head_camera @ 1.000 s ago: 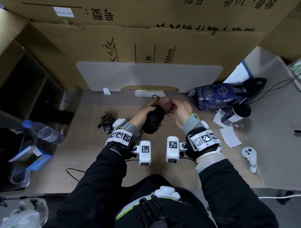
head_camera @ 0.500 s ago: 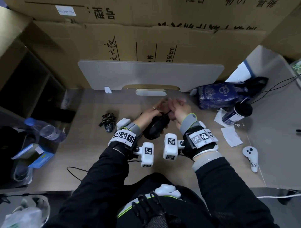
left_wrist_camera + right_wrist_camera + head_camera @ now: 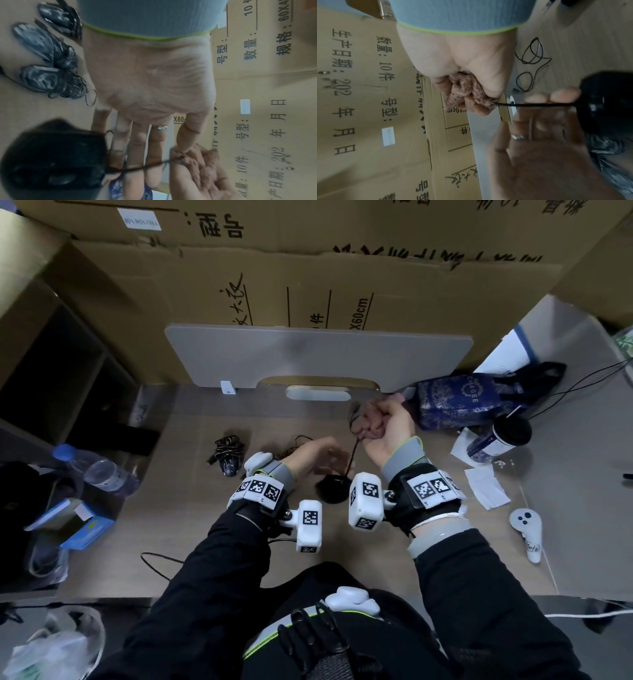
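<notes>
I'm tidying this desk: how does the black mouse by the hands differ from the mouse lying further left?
Cable: the black mouse has its cable pulled straight up to the right hand, which grips it in a pink cloth; the left mouse has its own wound in a bundle. Finish: the black mouse is plain black, the left mouse glossy grey-black. Both are wired.

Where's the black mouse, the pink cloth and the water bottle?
black mouse (image 3: 329,490): head view, on its rounded back.
pink cloth (image 3: 465,91): right wrist view, on the bunched folds.
water bottle (image 3: 104,474): head view, on its clear body.
</notes>
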`<state>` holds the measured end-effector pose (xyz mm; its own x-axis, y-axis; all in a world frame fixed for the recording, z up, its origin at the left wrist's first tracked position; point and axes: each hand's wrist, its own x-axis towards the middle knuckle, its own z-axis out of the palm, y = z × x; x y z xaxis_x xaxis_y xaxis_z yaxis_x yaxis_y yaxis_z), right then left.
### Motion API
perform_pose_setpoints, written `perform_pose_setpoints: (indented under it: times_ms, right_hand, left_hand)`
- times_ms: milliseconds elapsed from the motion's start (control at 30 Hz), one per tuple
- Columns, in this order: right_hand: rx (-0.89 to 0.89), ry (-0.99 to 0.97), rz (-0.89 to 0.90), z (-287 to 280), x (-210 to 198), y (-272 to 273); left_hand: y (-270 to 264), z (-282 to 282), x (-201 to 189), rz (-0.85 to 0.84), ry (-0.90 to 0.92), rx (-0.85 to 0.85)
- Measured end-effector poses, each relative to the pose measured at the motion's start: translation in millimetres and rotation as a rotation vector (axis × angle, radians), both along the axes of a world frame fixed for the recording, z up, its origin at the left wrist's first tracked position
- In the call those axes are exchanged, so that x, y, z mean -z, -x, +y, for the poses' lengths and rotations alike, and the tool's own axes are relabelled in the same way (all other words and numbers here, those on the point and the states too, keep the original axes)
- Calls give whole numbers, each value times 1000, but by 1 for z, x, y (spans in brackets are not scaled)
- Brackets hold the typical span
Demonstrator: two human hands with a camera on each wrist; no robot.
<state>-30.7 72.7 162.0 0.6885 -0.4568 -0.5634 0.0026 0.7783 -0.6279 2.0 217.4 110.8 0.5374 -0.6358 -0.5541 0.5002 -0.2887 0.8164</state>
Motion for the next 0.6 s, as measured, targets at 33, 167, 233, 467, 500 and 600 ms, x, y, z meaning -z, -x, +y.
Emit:
perform_pose_setpoints:
  times_ms: [33,167,233,467,500,600]
  right_hand:
    - [-35,-7,-10,4,0,0]
    - [-81,102,13,11,-2,0]
    - [-38,151,50,8,-2,0]
    - [55,344,428,-20,25,10]
    - [53,362,482,-27,33,14]
    - [43,369,556,-37,47,21]
  left_hand:
    - [2,-5,-8,-36,70,59]
    - [4,-15,-19,-104,164,-47]
    - [1,-19,-15,-159,121,-86]
    - [-30,8,-7,33,66,-482]
    - [-39,17,-4,83,85,-602]
    - [-56,33,-1,150,39,-814]
